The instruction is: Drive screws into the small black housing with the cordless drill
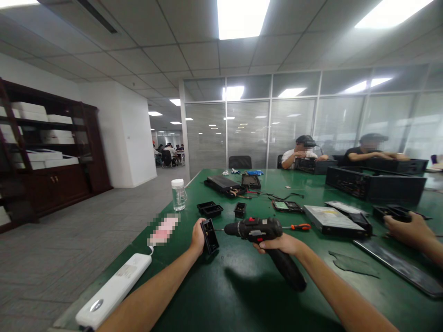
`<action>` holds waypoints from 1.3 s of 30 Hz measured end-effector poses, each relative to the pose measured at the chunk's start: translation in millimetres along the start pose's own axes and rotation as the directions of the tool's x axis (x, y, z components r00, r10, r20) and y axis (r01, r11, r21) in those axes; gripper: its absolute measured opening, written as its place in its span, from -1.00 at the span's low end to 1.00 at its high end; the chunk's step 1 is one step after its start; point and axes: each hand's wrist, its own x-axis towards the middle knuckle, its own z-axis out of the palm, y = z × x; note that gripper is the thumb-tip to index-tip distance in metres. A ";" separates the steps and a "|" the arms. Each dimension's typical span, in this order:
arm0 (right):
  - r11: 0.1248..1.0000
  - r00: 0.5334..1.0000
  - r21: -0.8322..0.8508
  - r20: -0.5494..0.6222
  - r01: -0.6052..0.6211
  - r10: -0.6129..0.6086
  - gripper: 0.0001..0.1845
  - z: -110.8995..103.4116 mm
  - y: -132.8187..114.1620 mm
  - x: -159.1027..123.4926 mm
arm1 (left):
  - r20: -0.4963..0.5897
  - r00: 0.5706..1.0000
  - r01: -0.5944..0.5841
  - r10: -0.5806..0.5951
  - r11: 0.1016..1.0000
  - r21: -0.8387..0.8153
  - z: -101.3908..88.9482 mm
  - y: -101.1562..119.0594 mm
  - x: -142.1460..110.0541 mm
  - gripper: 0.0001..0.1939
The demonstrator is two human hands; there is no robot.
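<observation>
My left hand (197,237) grips a small black plastic box (210,237) by its left side, tilted so its open face is turned to the right. In my right hand (282,244) is a black cordless drill (258,229), held level with its bit pointing left at the box. Whether the bit touches the box I cannot tell. Just beyond them on the green table lie black two-section trays (209,209) and another small black box (240,210). An orange-handled screwdriver (300,227) rests behind the drill.
A white power strip (116,288) and a clear bottle (178,196) stand along the table's left edge. To the right are a silver disc drive (334,220), a hard drive (287,206) and a large black case (375,184). A co-worker's hand (408,230) reaches in from the right.
</observation>
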 end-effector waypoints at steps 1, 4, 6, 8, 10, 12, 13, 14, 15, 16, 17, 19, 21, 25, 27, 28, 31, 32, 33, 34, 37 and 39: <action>1.000 1.000 0.008 -0.009 0.000 0.000 -0.77 0.3 -0.4 0.0 | 0.003 1.000 -0.005 0.005 1.000 0.004 0.1 0.5 -0.4 -0.74; 1.000 1.000 0.020 -0.004 -0.003 0.003 -0.79 0.7 -1.4 -0.4 | 0.000 1.000 -0.012 0.012 1.000 0.012 0.5 1.8 -1.3 -0.75; 1.000 1.000 0.016 0.016 -0.006 0.006 -0.81 0.6 -1.7 -0.8 | -0.003 1.000 -0.001 0.002 1.000 0.007 0.7 2.1 -1.3 -0.75; 1.000 1.000 0.022 0.024 -0.005 0.005 -0.80 0.3 -1.7 -1.2 | -0.004 1.000 0.012 -0.012 1.000 0.000 0.8 1.8 -0.8 -0.74; 1.000 1.000 0.026 0.026 -0.005 0.004 -0.80 0.1 -1.6 -1.2 | -0.003 1.000 0.011 -0.011 1.000 0.000 0.6 1.5 -0.4 -0.74; 1.000 1.000 0.020 0.022 -0.005 0.005 -0.80 0.0 -1.3 -0.9 | 0.005 1.000 0.002 -0.002 1.000 0.002 0.5 1.6 -0.3 -0.75; 1.000 1.000 0.014 0.019 -0.006 0.006 -0.79 -0.1 -1.3 -0.6 | 0.007 1.000 -0.001 0.001 1.000 0.001 0.4 1.9 -0.5 -0.75; 1.000 1.000 0.008 0.018 -0.008 0.008 -0.79 -0.2 -1.3 -0.4 | 0.006 1.000 -0.001 0.001 1.000 -0.003 0.4 2.2 -0.7 -0.75; 1.000 1.000 0.003 0.017 -0.011 0.011 -0.78 -0.4 -1.3 -0.2 | 0.006 1.000 0.003 -0.003 1.000 -0.006 0.5 2.6 -1.0 -0.75; 1.000 1.000 -0.002 0.020 -0.014 0.014 -0.78 -0.6 -1.4 0.0 | 0.005 1.000 0.008 -0.008 1.000 -0.010 0.6 2.9 -1.2 -0.75; 1.000 1.000 -0.007 0.023 -0.015 0.016 -0.78 -0.7 -1.5 0.1 | 0.004 1.000 0.012 -0.012 1.000 -0.015 0.8 3.2 -1.5 -0.75; 1.000 1.000 -0.015 0.024 -0.017 0.017 -0.78 -0.9 -1.2 0.2 | 0.006 1.000 0.019 -0.019 1.000 -0.022 1.1 3.2 -1.5 -0.75; 1.000 1.000 -0.013 0.011 -0.015 0.015 -0.77 -0.9 -0.2 0.3 | 0.002 1.000 0.027 -0.026 0.999 -0.035 1.2 2.5 -1.1 -0.74; 1.000 1.000 0.010 0.016 -0.013 0.013 -0.77 -1.5 3.4 0.8 | -0.010 0.999 0.046 -0.047 0.996 -0.071 0.8 -0.3 0.7 -0.72; 1.000 1.000 0.017 0.028 -0.014 0.013 -0.79 -2.1 4.5 1.1 | -0.011 0.998 0.053 -0.054 0.996 -0.070 0.4 -1.3 1.4 -0.72; 1.000 0.999 0.018 0.030 -0.015 0.015 -0.80 -2.3 4.7 1.2 | -0.016 0.998 0.055 -0.056 0.996 -0.066 0.2 -1.6 1.7 -0.72; 1.000 0.999 0.005 0.026 -0.023 0.023 -0.81 -2.5 4.6 1.4 | -0.031 0.998 0.051 -0.053 0.997 -0.056 -0.4 -2.5 2.7 -0.73; 1.000 0.999 0.000 0.022 -0.027 0.027 -0.80 -2.4 4.7 1.5 | -0.034 0.998 0.049 -0.051 0.997 -0.054 -0.6 -2.8 2.9 -0.73; 1.000 0.999 -0.003 0.016 -0.031 0.031 -0.79 -2.4 4.8 1.6 | -0.032 0.998 0.050 -0.051 0.997 -0.051 -0.7 -3.1 3.2 -0.72; 0.999 0.999 -0.006 0.010 -0.037 0.037 -0.78 -2.4 5.1 1.7 | -0.026 0.998 0.048 -0.049 0.998 -0.044 -0.8 -3.2 3.3 -0.73; 0.997 0.998 -0.034 -0.011 -0.064 0.063 -0.73 -2.7 6.2 1.4 | -0.021 0.999 0.038 -0.038 0.999 -0.021 -0.6 -2.7 2.9 -0.73; 0.994 0.996 -0.067 -0.028 -0.085 0.083 -0.72 -2.8 6.4 0.9 | -0.030 0.999 0.037 -0.037 0.999 -0.011 0.0 -1.3 2.0 -0.73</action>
